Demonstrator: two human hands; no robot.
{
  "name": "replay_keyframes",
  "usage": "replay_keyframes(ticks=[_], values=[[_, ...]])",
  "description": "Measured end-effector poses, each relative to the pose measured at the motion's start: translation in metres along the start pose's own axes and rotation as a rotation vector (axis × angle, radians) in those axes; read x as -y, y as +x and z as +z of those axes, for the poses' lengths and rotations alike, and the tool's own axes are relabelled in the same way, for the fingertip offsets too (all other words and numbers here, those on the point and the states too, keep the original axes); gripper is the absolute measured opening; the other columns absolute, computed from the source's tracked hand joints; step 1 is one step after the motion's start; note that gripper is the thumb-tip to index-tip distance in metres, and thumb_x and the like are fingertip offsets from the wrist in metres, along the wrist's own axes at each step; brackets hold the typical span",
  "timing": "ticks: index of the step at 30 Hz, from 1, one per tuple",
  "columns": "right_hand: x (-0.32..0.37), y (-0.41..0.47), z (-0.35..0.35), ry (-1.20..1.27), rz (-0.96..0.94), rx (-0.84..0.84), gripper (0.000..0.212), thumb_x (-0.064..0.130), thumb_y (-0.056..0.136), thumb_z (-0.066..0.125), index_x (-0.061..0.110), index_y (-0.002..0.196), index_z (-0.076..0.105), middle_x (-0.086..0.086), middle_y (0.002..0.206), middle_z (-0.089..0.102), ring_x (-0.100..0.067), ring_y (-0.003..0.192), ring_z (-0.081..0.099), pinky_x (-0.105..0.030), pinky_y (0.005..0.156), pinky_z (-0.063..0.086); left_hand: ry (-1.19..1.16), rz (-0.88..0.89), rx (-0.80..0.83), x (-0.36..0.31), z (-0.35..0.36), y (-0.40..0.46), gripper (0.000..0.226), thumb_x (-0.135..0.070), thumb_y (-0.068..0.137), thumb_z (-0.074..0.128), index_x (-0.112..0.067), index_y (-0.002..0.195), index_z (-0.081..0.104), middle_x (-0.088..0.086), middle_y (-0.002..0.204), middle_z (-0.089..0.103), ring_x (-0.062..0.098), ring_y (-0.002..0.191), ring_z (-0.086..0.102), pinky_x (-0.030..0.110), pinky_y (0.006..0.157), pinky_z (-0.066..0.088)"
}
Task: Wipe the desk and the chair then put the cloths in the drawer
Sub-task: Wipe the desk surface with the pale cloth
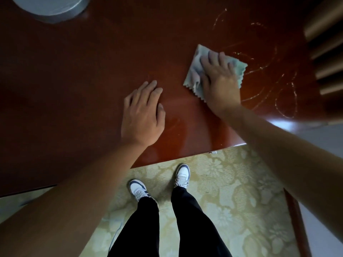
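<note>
On the red-brown desk (78,75), right hand (220,84) is pressing the green cloth (193,71) flat, fingers (213,56) spread, wiping white streaks (267,67); left hand (143,112) is bracing, fingers straight.

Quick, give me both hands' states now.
Left hand: open, flat on the desk, holding nothing.
Right hand: open, fingers straight, pressing the cloth onto the desk.

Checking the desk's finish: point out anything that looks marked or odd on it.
Pale looping streaks mar the desk right of the cloth under the right hand; residue or scratches, I cannot tell. Nothing else stands out.
</note>
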State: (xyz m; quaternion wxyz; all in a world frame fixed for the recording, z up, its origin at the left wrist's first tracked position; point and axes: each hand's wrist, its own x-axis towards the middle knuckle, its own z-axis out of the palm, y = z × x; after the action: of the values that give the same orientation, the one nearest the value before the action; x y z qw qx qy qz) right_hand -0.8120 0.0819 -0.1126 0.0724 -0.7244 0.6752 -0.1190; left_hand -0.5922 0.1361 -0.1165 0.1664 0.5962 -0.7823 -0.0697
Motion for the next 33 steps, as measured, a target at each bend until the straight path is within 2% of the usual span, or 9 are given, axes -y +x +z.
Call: replay_keyframes(ticks=[4, 7, 9, 11, 15, 19, 22, 28, 33], values=[[0.042, -0.080, 0.008, 0.044, -0.206, 0.022, 0.047, 0.022, 0.096, 0.051, 0.008, 0.142, 0.049, -0.016, 0.150, 0.044, -0.040, 0.141, 0.034, -0.055, 0.116, 0.024, 0.009, 0.007, -0.018, -0.001, 0.000, 0.000, 0.041, -0.022, 0.092, 0.049, -0.011, 0.131, 0.058, 0.007, 0.144, 0.054, 0.024, 0.138, 0.044, 0.042, 0.108, 0.032], [0.045, -0.110, 0.010, 0.081, -0.286, 0.010, 0.043, 0.025, 0.099, 0.050, 0.012, 0.141, 0.051, -0.011, 0.150, 0.044, -0.034, 0.141, 0.036, -0.052, 0.117, 0.028, 0.011, 0.007, -0.022, -0.001, 0.001, 0.000, 0.041, -0.021, 0.093, 0.049, -0.010, 0.131, 0.058, 0.008, 0.144, 0.054, 0.025, 0.138, 0.044, 0.042, 0.109, 0.032], [0.031, -0.084, 0.009, 0.027, -0.273, 0.012, 0.044, 0.021, 0.096, 0.053, 0.011, 0.140, 0.053, -0.013, 0.148, 0.047, -0.037, 0.139, 0.040, -0.053, 0.115, 0.030, 0.009, 0.009, -0.030, -0.001, 0.001, 0.000, 0.040, -0.021, 0.093, 0.050, -0.010, 0.130, 0.058, 0.008, 0.144, 0.054, 0.025, 0.138, 0.045, 0.042, 0.109, 0.032], [0.014, -0.045, 0.006, -0.012, -0.173, -0.004, 0.045, 0.019, 0.096, 0.051, 0.009, 0.139, 0.052, -0.015, 0.146, 0.048, -0.041, 0.138, 0.039, -0.056, 0.113, 0.031, 0.005, 0.008, -0.029, -0.001, 0.001, 0.000, 0.040, -0.021, 0.093, 0.049, -0.010, 0.131, 0.059, 0.007, 0.144, 0.054, 0.024, 0.138, 0.045, 0.043, 0.109, 0.033], [-0.017, -0.006, -0.005, 0.024, 0.020, 0.031, 0.047, 0.026, 0.103, 0.042, 0.011, 0.147, 0.042, -0.013, 0.155, 0.036, -0.036, 0.146, 0.024, -0.051, 0.120, 0.018, 0.009, 0.003, -0.014, -0.001, 0.001, -0.001, 0.040, -0.022, 0.095, 0.048, -0.011, 0.132, 0.057, 0.007, 0.145, 0.053, 0.024, 0.139, 0.044, 0.042, 0.110, 0.032], [-0.017, -0.065, -0.005, 0.026, -0.098, 0.051, 0.050, 0.031, 0.103, 0.041, 0.011, 0.149, 0.039, -0.012, 0.157, 0.032, -0.034, 0.148, 0.021, -0.047, 0.120, 0.013, 0.011, -0.001, -0.007, -0.001, 0.001, -0.001, 0.040, -0.023, 0.095, 0.048, -0.011, 0.132, 0.057, 0.007, 0.145, 0.053, 0.024, 0.140, 0.043, 0.043, 0.111, 0.032], [-0.029, -0.085, -0.009, -0.006, -0.212, 0.087, 0.052, 0.036, 0.102, 0.040, 0.013, 0.148, 0.040, -0.009, 0.156, 0.033, -0.031, 0.147, 0.024, -0.045, 0.121, 0.015, 0.011, -0.003, -0.001, -0.001, 0.001, -0.001, 0.040, -0.024, 0.096, 0.046, -0.011, 0.132, 0.057, 0.007, 0.146, 0.053, 0.024, 0.140, 0.043, 0.043, 0.111, 0.033], [-0.026, -0.022, -0.007, 0.000, 0.008, 0.060, 0.051, 0.033, 0.105, 0.033, 0.011, 0.151, 0.034, -0.014, 0.159, 0.027, -0.036, 0.149, 0.016, -0.050, 0.121, 0.011, 0.016, -0.002, 0.010, -0.001, 0.000, -0.001, 0.041, -0.023, 0.096, 0.045, -0.011, 0.133, 0.055, 0.007, 0.147, 0.052, 0.024, 0.140, 0.042, 0.043, 0.111, 0.032], [-0.017, -0.082, -0.006, -0.022, -0.227, 0.114, 0.056, 0.041, 0.102, 0.037, 0.012, 0.151, 0.035, -0.011, 0.158, 0.028, -0.032, 0.148, 0.019, -0.047, 0.122, 0.012, 0.018, -0.005, 0.002, -0.002, -0.001, -0.001, 0.041, -0.023, 0.095, 0.045, -0.010, 0.133, 0.055, 0.008, 0.146, 0.052, 0.025, 0.140, 0.042, 0.045, 0.111, 0.033]])
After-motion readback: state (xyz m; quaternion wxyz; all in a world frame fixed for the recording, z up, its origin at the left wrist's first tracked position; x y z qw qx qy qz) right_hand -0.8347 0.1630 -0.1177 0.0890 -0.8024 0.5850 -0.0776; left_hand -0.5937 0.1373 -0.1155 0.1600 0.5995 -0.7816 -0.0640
